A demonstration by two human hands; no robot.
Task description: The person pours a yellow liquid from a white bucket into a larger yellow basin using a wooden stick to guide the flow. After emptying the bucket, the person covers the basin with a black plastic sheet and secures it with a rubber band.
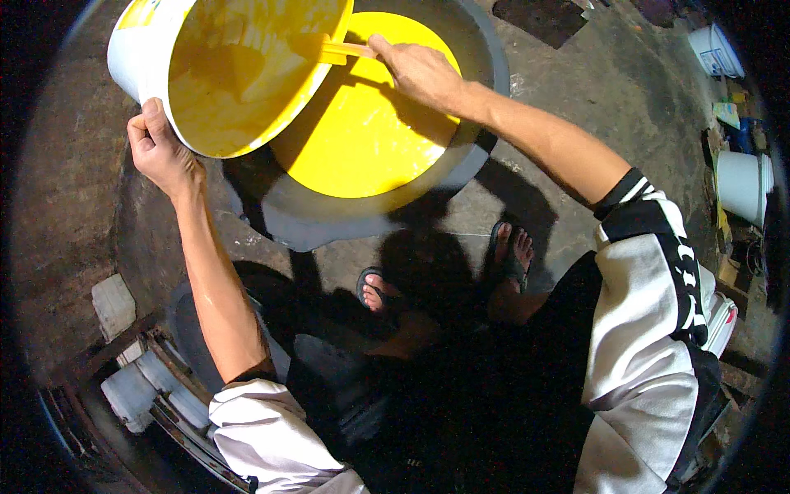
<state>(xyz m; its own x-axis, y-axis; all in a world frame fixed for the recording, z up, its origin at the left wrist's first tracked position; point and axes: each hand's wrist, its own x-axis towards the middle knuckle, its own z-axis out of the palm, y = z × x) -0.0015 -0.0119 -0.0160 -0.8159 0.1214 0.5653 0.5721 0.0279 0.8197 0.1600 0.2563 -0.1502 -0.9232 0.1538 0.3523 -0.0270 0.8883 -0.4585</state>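
My left hand [162, 147] grips the lower rim of a white plastic bucket [126, 62], which is tilted on its side and coated inside with yellow paint-like liquid. My right hand [419, 71] holds the handle of a yellow-coated plastic scraper [336, 50] at the bucket's mouth; its far end lies against the inner wall, partly hard to make out against the yellow. Beneath the bucket stands a wide dark tub [296, 219] holding a pool of bright yellow liquid [370, 142]. The bucket hides the tub's upper left part.
White buckets [740, 185] stand along the right side, another [713, 52] farther up. Pale blocks or containers [129, 392] lie at lower left, near a pale block [114, 305]. My sandalled feet [515, 247] are on the concrete floor [586, 117] close to the tub.
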